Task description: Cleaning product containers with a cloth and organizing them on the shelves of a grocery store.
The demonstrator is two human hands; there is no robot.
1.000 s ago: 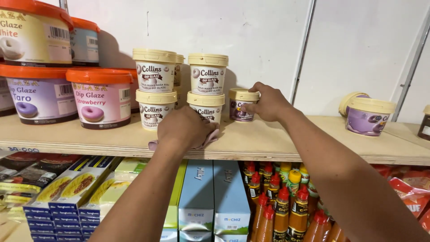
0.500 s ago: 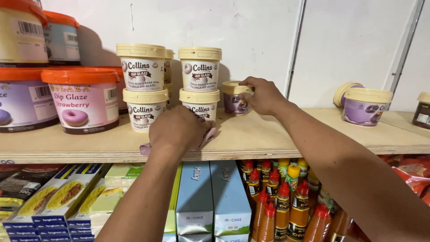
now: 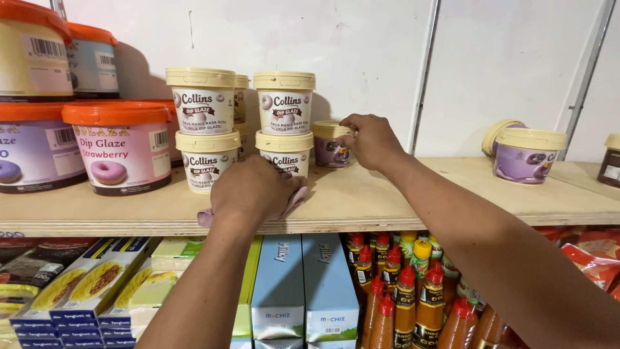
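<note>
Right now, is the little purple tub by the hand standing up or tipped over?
Standing up: the small purple tub sits flat on the shelf, lid on top.

My left hand [image 3: 253, 189] covers most of the pink cloth [image 3: 292, 201], so I see only its edges. My right hand [image 3: 372, 140] hides part of the small purple tub [image 3: 328, 150]. A second row of cream tubs [image 3: 241, 97] is mostly screened by the front stack. The orange-lidded buckets [image 3: 32, 52] and brown jar [image 3: 608, 165] are cropped by the frame edges.
</note>
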